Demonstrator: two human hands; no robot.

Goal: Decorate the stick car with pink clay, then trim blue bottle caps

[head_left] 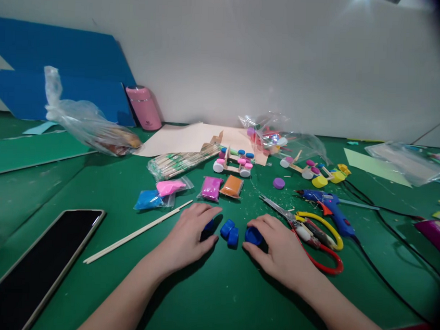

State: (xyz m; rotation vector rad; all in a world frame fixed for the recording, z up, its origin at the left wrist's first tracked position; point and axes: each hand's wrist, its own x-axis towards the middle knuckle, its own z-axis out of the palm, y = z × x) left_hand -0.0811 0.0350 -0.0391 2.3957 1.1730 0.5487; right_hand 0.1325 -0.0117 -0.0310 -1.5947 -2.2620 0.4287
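Over the table's middle, my left hand (190,234) curves with thumb and fingers apart. A blue bottle cap (208,225) shows partly beneath its fingers, with a gap towards the thumb. My right hand (280,246) has its thumb and forefinger around another blue bottle cap (252,236), close to the tabletop. Between the hands lie two small blue caps, one farther back (227,229) and one nearer (233,237), touching each other. Scissors (304,230) with yellow and red handles lie just beyond my right hand, overlapping a tool with dark grips. Two thin wooden sticks (138,232) lie left of my left hand.
A phone (43,269) lies at left. Behind the hands are clay packets (211,189), bagged sticks (184,161) and a small wheeled model (232,163). A blue glue gun (330,207) with its black cord lies right. A pink flask (144,107) stands near the wall.
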